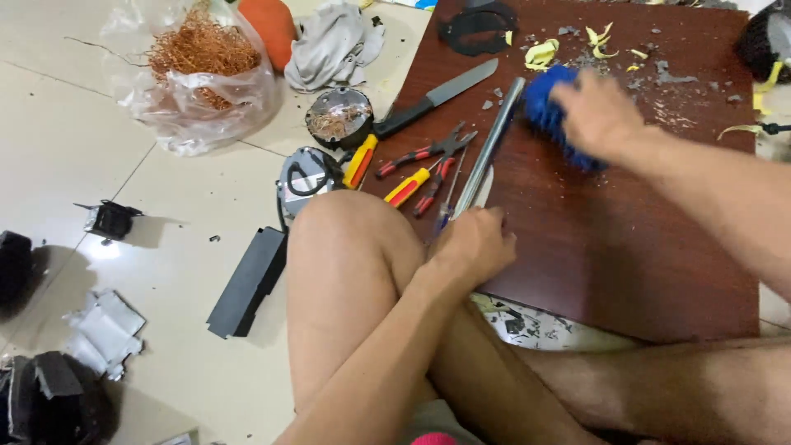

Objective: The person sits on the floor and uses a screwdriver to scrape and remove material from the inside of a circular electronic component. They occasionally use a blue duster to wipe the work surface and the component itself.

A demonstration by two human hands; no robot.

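Observation:
My right hand [600, 111] is closed on a blue brush [546, 105] and presses it on the dark red wooden board [626, 247], near grey and yellow scraps [601, 49]. At the board's near left edge my left hand [474, 243] is curled around the lower end of a long metal rod [493, 142]. The rod slants up toward the brush. Beside the rod lie red-handled pliers [428, 165], a yellow and red screwdriver [407, 187] and a black-handled knife [437, 99]. My bent knee [346, 247] rises just left of the left hand.
On the tiled floor to the left sit a clear bag of copper wire [202, 62], a grey cloth [334, 41], a round part holding wire bits [339, 117], a flat black bar [247, 282] and broken black and grey casing pieces [103, 330]. A black ring [478, 25] lies at the board's far edge.

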